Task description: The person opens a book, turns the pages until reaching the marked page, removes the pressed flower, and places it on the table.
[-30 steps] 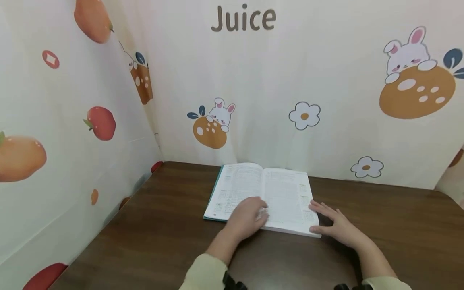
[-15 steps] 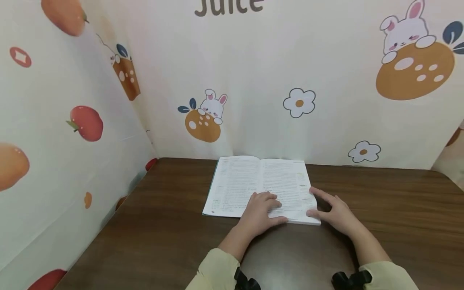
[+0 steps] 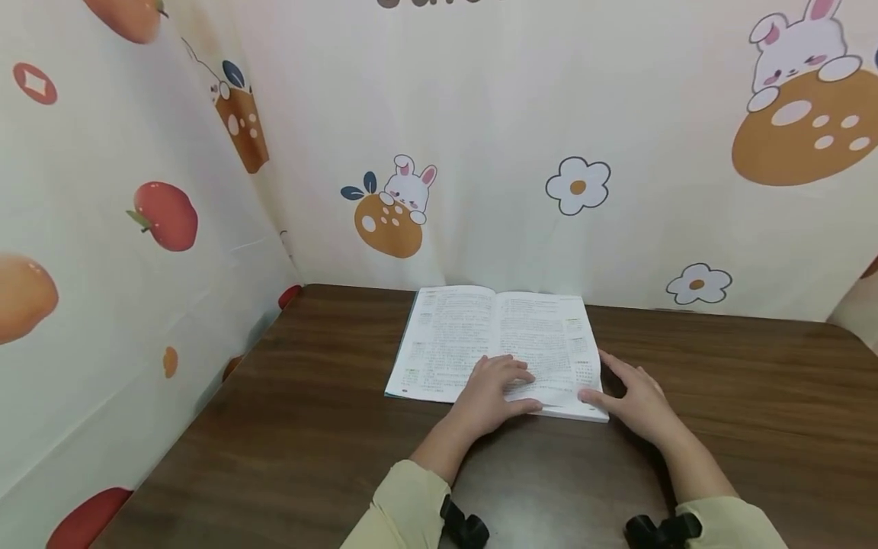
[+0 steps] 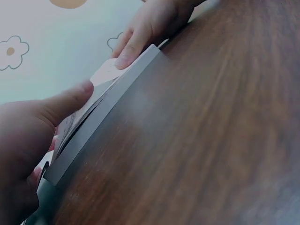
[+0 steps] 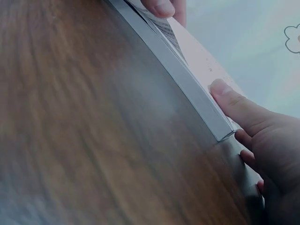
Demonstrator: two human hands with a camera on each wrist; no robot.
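Observation:
An open book (image 3: 456,335) with printed white pages and a teal cover edge lies on the brown table. My left hand (image 3: 488,393) rests on the lower part of the right page, fingers spread, its thumb near the bottom edge. At the book's right edge, my right hand (image 3: 638,404) holds the page block, thumb on top and the other fingers along the side. In the right wrist view, a printed leaf (image 5: 171,35) stands slightly raised between the hands. The left wrist view shows the left thumb (image 4: 75,98) over the bottom edge of the pages.
The wooden tabletop (image 3: 274,435) extends around the book. Behind it hangs a pale curtain (image 3: 494,137) printed with rabbits, fruit and flowers, close to the book's far edge. Another printed curtain (image 3: 89,305) runs along the table's left side.
My left hand has moved right from the centre fold onto the right page, its fingers spreading. My right hand stays at the book's right edge. The head view has tilted downward.

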